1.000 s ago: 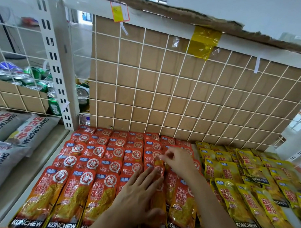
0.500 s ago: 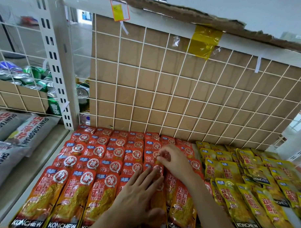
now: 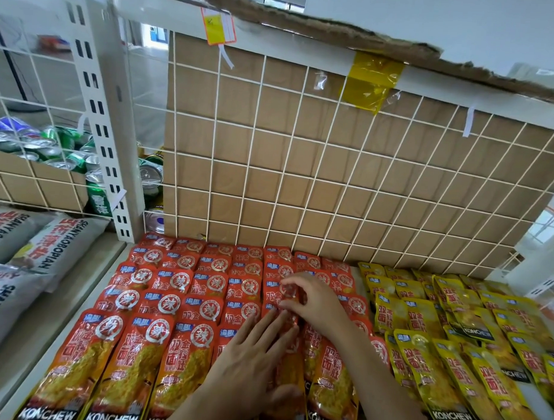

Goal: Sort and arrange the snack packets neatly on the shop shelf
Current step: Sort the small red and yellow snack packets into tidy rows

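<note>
While pressing the glossy red-orange plastic snack packet [image 3: 291, 358] flat under the left hand [image 3: 251, 359], fingers straight and spread, right hand [image 3: 313, 300] pinching the red packet behind [image 3: 271, 296] by its top edge, pull squarely, without skew. Mid-shelf, fifth column; long axis front-to-back, round-logo end toward the white wire grid [image 3: 302, 166].

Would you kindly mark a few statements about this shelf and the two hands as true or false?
1. The red packets lie left of the yellow packets. True.
2. The left hand lies flat on the red packets. True.
3. The right hand rests on the yellow packets. False: its fingers pinch a red packet.
4. Bottles are stored at the upper left. False: those are cans.
</note>
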